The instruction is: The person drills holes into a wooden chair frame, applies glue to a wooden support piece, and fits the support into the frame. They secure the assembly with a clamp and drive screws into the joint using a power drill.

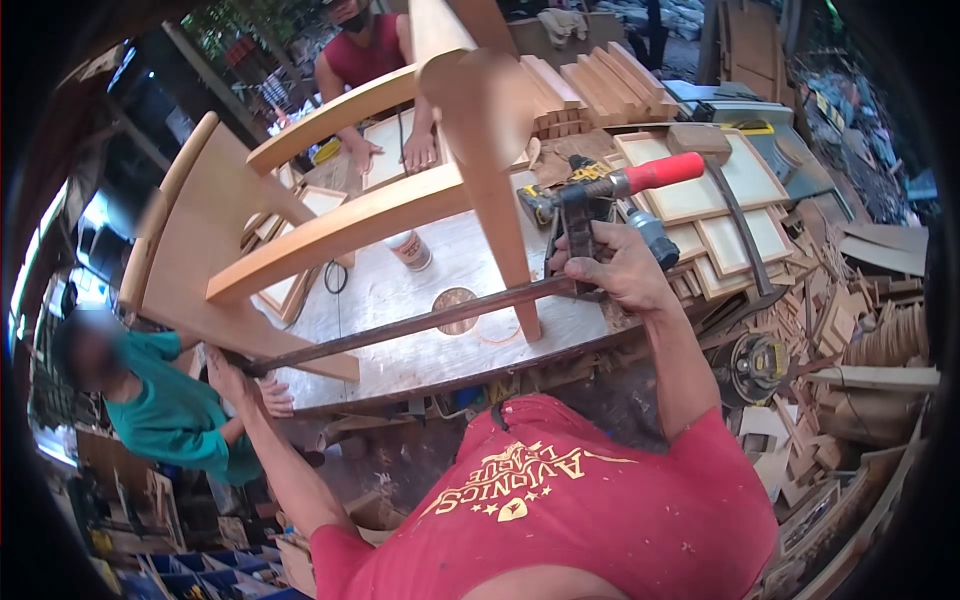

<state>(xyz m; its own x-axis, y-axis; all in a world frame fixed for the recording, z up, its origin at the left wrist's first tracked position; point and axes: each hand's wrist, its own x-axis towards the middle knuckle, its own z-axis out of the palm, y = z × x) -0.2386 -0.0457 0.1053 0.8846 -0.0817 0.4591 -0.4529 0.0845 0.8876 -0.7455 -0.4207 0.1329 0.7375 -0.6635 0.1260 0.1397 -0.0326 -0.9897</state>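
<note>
A long bar clamp [430, 322] with a red handle [660, 175] spans the near side of a pale wooden chair frame [340, 232] on the workbench. My right hand [622, 268] is closed round the clamp's dark sliding head, close to a chair leg [497, 230]. At the bar's other end, my left hand [230, 380] is wrapped round the clamp, beside the lower left leg of the frame. Two wooden rails join the frame's wide left panel [185, 210] to the legs on the right.
On the metal-topped workbench [380, 345] stand a white bottle [408, 250] and a yellow drill [540, 203]. Stacked panels [740, 180] and a hammer [740, 225] lie right. A teal-shirted person [165, 400] stands left; another person [365, 55] is across the bench.
</note>
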